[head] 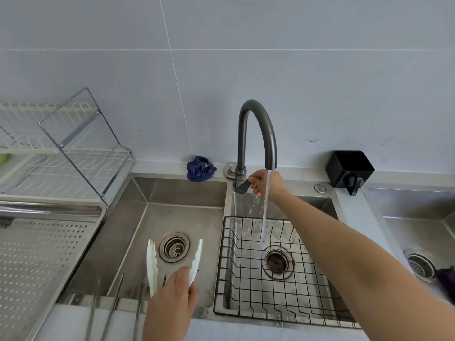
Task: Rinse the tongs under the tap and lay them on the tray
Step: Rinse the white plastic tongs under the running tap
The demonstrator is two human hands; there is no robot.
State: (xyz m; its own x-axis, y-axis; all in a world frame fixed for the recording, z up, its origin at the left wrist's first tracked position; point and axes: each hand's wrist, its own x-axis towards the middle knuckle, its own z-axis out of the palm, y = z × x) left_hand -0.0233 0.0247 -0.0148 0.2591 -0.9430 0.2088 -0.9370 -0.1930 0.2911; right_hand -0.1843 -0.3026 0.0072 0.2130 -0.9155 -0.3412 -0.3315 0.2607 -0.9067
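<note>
Over the left sink basin (172,193), the left hand (172,303) grips white plastic tongs (152,264) by their hinge end: light, springy, probably slippery once wet; the right hand (264,183) pinches the running tap's lever (242,185)

Left of the left hand (172,303), thin metal rods (113,301) lean before the perforated tray (37,267). To its right, the right arm (357,242) spans the wire basket (241,279) under the tap (256,124).
</note>
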